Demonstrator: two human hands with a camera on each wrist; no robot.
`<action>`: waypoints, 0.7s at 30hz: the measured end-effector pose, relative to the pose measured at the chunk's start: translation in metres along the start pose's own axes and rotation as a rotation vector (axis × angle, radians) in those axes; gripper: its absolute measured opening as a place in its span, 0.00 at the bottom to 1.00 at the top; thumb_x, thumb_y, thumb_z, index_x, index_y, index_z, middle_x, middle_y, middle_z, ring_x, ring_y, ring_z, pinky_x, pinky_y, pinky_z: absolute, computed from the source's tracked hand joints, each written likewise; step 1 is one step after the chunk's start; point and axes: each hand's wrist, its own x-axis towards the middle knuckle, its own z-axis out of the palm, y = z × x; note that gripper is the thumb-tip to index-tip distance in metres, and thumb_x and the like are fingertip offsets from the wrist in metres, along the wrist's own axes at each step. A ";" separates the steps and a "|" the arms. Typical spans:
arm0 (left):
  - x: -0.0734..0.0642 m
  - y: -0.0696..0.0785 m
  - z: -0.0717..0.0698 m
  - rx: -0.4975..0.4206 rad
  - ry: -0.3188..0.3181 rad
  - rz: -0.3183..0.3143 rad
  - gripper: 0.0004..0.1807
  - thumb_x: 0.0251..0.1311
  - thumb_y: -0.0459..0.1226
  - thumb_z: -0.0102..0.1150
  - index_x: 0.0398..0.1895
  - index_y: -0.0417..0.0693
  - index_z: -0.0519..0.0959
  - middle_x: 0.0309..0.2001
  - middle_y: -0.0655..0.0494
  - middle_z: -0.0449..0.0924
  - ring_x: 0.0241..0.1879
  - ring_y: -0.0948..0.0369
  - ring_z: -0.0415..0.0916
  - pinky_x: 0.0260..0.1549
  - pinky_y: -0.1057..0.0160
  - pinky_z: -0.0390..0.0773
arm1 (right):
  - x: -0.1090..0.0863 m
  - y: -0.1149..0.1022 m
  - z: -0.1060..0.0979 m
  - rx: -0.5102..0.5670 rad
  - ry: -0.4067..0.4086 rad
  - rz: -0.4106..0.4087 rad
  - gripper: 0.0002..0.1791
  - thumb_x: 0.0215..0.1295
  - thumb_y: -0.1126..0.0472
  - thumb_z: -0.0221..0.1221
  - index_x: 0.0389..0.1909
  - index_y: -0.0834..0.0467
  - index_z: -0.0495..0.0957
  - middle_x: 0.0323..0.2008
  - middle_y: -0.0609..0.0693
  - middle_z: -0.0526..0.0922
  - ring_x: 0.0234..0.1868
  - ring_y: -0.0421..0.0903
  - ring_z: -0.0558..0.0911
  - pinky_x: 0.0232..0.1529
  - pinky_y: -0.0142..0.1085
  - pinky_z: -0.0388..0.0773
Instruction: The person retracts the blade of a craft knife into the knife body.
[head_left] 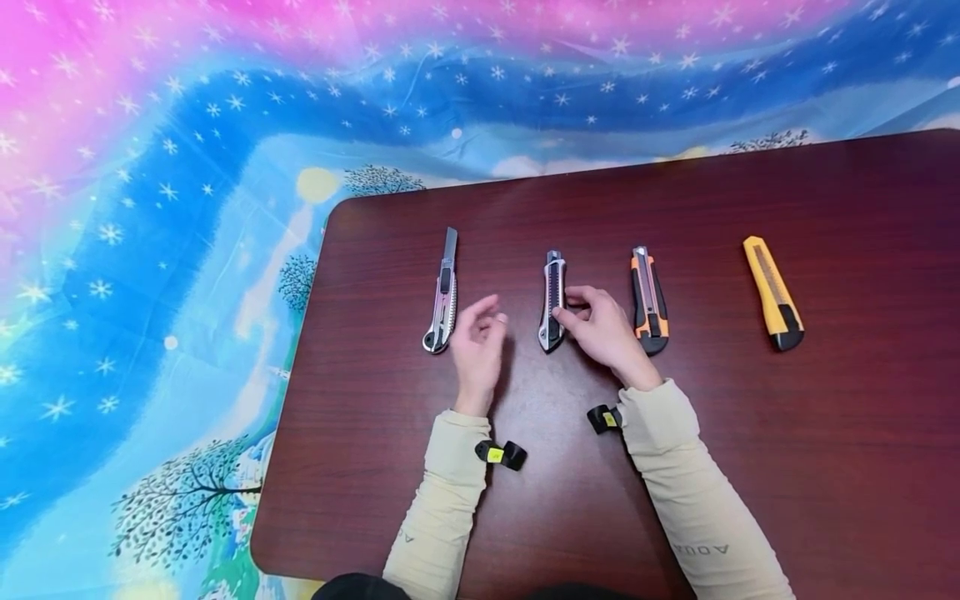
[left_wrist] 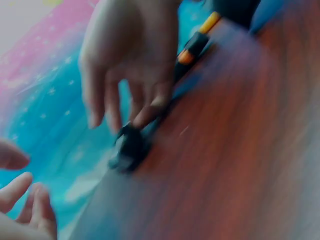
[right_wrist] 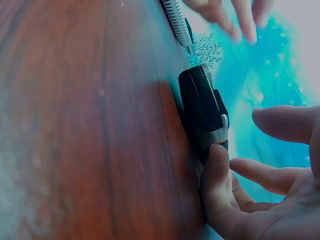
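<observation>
A black-and-silver utility knife [head_left: 552, 300] lies on the table with its tip pointing away. My right hand [head_left: 606, 330] is at its right side, and fingertips touch the knife [right_wrist: 202, 102] in the right wrist view, the thumb held apart from it. To the left, my left hand [head_left: 478, 350] hovers with loosely bent fingers and nothing in them. Just beyond it lies a silver utility knife [head_left: 444, 292] with its blade slid out. An orange-and-black utility knife [head_left: 648, 300] is partly behind the right hand. In the blurred left wrist view, my left fingers [left_wrist: 42, 207] show at the lower left.
A yellow utility knife [head_left: 772, 292] with a black end lies farther right on the dark red-brown table [head_left: 840, 467]. A snowflake-patterned cloth [head_left: 187, 250] hangs behind and to the left of the table's rounded edge.
</observation>
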 end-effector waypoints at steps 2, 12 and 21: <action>0.006 0.002 -0.009 0.051 0.167 0.053 0.15 0.54 0.25 0.58 0.47 0.35 0.81 0.42 0.39 0.77 0.33 0.66 0.71 0.32 0.75 0.75 | 0.000 0.000 -0.001 0.005 0.002 -0.003 0.26 0.68 0.56 0.56 0.63 0.65 0.69 0.55 0.62 0.76 0.46 0.53 0.80 0.40 0.32 0.76; 0.020 0.003 -0.044 0.356 0.460 -0.103 0.21 0.49 0.30 0.63 0.50 0.51 0.81 0.57 0.54 0.71 0.60 0.52 0.58 0.59 0.49 0.61 | 0.000 0.002 -0.002 -0.008 0.029 -0.010 0.25 0.68 0.55 0.55 0.62 0.63 0.71 0.54 0.60 0.76 0.47 0.53 0.79 0.42 0.34 0.74; 0.020 0.001 -0.050 0.626 0.301 -0.159 0.34 0.48 0.35 0.69 0.63 0.53 0.72 0.60 0.51 0.72 0.59 0.47 0.58 0.56 0.44 0.57 | 0.000 0.002 -0.005 -0.001 0.034 -0.010 0.24 0.68 0.56 0.56 0.61 0.64 0.71 0.55 0.61 0.76 0.47 0.53 0.78 0.44 0.35 0.73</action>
